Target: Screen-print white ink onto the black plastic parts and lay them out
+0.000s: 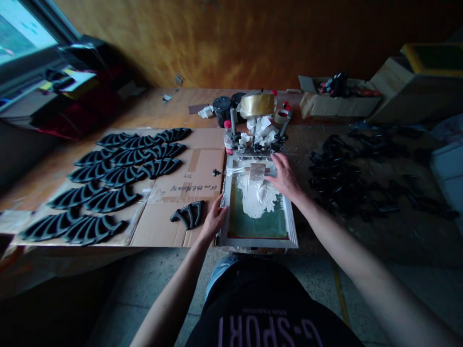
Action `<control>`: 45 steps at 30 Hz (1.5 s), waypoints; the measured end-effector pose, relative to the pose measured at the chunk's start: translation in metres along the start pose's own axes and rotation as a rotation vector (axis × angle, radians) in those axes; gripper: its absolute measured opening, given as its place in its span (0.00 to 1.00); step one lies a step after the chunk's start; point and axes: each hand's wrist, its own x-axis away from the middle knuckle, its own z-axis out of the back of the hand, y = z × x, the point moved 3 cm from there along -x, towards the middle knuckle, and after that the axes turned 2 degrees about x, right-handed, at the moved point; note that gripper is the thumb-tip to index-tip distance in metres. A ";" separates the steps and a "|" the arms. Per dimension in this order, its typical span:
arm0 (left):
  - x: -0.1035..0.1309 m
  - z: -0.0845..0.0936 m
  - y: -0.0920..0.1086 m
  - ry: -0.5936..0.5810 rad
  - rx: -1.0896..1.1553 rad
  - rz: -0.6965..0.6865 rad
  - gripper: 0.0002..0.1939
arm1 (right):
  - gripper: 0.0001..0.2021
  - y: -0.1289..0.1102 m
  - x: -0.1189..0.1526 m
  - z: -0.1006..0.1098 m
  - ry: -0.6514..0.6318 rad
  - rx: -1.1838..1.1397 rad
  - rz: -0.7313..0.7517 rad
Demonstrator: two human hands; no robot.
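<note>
A screen-printing frame (292, 222) with a pale metal rim and green mesh lies in front of me. Thick white ink (255, 200) is smeared over the mesh's upper part. A squeegee (257, 172) with a clear, flat blade rests at the far end of the ink. My right hand (285, 178) is beside the squeegee's right end, thumb and fingers apart. On the frame's left edge, my left hand (216, 217) is closed, its thumb on the rim; its other fingers are partly hidden. Left of it lies a curved black ribbed part (188, 215).
Rows of similar black parts (125, 168) cover cardboard (170, 185) on the left. Dark pieces (334, 168) are heaped on the right. Behind the frame stand a clamp post (233, 121), a red-capped bottle (227, 137), a tape roll (281, 116) and black tubs (222, 110). An open carton (340, 103) sits back right.
</note>
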 end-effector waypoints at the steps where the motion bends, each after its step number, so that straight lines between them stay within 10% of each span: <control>1: -0.004 -0.001 -0.007 -0.005 -0.025 0.002 0.39 | 0.26 -0.017 -0.007 -0.008 -0.071 0.007 0.057; 6: -0.015 0.000 -0.023 -0.052 -0.061 0.030 0.36 | 0.03 -0.058 0.020 -0.024 -0.402 0.038 0.216; 11: -0.017 -0.001 -0.030 -0.035 -0.043 0.034 0.34 | 0.10 -0.055 0.066 -0.001 -0.507 -0.068 0.594; 21: -0.013 -0.001 -0.027 -0.021 -0.007 0.070 0.36 | 0.09 -0.059 0.092 -0.011 -0.225 -0.087 0.600; 27: -0.001 0.003 0.005 -0.085 0.022 0.066 0.38 | 0.20 -0.055 0.016 -0.002 -0.198 -0.175 0.311; 32: 0.010 0.013 0.067 -0.035 0.125 -0.040 0.32 | 0.21 0.012 -0.041 0.030 0.039 -0.186 -0.068; 36: -0.004 0.008 0.124 0.000 0.395 -0.254 0.28 | 0.15 0.060 -0.005 0.036 0.061 -0.149 -0.255; 40: -0.018 -0.002 0.169 0.019 0.491 -0.412 0.25 | 0.12 0.032 0.055 -0.010 -0.171 -0.119 -0.116; 45: 0.006 -0.037 0.122 -0.012 0.516 -0.145 0.31 | 0.07 -0.027 0.085 -0.047 -0.466 0.065 -0.137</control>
